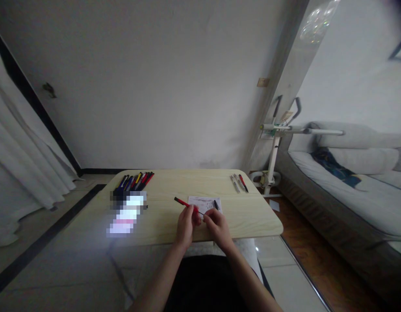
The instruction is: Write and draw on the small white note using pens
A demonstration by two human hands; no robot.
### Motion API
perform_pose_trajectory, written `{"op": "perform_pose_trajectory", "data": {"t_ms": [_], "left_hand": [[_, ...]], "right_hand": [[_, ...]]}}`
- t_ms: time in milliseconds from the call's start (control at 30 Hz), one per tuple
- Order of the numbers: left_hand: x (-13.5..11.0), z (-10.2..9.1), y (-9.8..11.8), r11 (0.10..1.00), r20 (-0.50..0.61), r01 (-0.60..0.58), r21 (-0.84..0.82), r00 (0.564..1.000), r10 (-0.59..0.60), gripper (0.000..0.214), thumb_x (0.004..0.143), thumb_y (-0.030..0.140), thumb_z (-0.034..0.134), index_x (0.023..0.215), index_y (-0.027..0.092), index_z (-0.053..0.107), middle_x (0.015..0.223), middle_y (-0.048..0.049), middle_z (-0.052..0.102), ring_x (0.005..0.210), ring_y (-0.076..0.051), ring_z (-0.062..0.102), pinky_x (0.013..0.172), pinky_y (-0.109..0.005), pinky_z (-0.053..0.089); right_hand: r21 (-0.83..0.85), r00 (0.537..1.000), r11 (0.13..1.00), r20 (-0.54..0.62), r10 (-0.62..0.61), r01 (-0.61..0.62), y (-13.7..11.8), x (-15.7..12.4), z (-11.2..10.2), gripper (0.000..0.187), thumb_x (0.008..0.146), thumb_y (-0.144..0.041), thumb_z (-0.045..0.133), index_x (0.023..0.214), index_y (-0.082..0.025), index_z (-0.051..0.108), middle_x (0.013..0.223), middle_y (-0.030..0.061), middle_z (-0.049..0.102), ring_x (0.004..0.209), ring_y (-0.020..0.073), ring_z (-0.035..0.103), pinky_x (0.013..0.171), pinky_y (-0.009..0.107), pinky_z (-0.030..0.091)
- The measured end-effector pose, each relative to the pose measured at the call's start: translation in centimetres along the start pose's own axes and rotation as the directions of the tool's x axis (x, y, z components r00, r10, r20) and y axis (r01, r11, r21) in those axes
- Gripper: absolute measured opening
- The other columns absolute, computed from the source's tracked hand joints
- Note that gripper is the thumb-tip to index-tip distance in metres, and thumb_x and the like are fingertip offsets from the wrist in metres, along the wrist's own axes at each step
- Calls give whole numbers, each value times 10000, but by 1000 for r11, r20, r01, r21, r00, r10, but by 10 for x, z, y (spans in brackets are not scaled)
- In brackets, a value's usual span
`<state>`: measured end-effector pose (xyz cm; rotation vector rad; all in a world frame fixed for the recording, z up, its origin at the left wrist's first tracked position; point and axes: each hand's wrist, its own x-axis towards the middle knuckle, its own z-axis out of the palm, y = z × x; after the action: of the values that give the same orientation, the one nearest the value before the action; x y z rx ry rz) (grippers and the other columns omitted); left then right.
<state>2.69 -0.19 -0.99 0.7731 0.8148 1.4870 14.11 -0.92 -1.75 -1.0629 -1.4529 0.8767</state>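
On the pale wooden table point(168, 182) in front of you, the biggest thing is a bright pixelated patch point(126, 212) at the left, and any writing inside it cannot be read. Just beyond it lies a bundle of pens point(135, 181), many with coloured ends; at the far right lie a few more pens point(239, 183), but I can read no brand on any of them. Your left hand point(185, 225) is closed around the red pen point(181, 202), whose black end points away to the left, over the table in the middle. Your right hand point(218, 224) pinches with its fingertips a thin dark piece point(201, 213), which is in the gap between your two hands. Under them is a sheet of paper point(203, 203) (there are marks on it, yet too small for reading), and at its right side rests a short dark object point(216, 204). For this fine work, in my judgement, you should hold the red pen firmly but without squeezing, steady your wrists near the table edge, and guide the thin dark piece straight along its own line, because a sideways push could bend it.
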Motion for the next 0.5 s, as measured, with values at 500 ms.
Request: {"op": "perform_pose_trajectory", "data": {"t_ms": [500], "left_hand": [[9,-14,6,955,-95,-161,251,977,190,280,662,367,605,801,134,537,660,-14,579,495,-73,490,467,-187,395]], "right_hand": [[-259,998,964,46,-50,60,-7,-4,9,112,722,-215,488,687,-158,577,602,3,558,538,112,477,492,206,356]]}}
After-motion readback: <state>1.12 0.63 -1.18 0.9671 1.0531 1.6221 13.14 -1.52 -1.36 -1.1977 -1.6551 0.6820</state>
